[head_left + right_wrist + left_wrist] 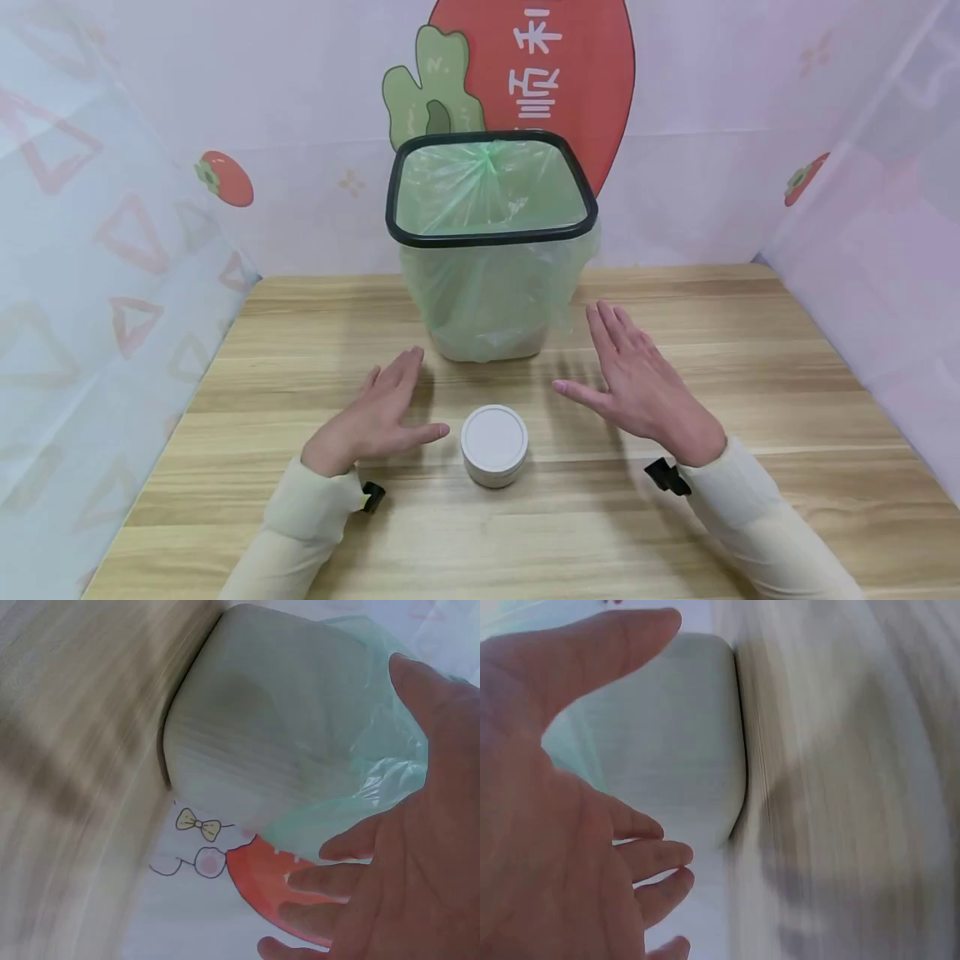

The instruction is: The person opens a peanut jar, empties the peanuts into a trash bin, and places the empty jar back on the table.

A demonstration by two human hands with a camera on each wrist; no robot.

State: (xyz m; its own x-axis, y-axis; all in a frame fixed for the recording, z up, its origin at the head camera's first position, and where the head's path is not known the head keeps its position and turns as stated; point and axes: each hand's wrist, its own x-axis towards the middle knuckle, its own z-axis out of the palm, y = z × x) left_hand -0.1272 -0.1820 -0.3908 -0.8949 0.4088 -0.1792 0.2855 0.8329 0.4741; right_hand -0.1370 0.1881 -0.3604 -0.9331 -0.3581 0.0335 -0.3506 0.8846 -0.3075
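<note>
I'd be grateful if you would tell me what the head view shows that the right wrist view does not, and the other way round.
Only the head view shows the round white container and the left hand.

Only the right wrist view shows the small bow drawing and the palm side of the right hand.

Both show the right hand with its fingers apart from the bin, the bin's green liner, the wooden table and part of the red printed shape behind.
</note>
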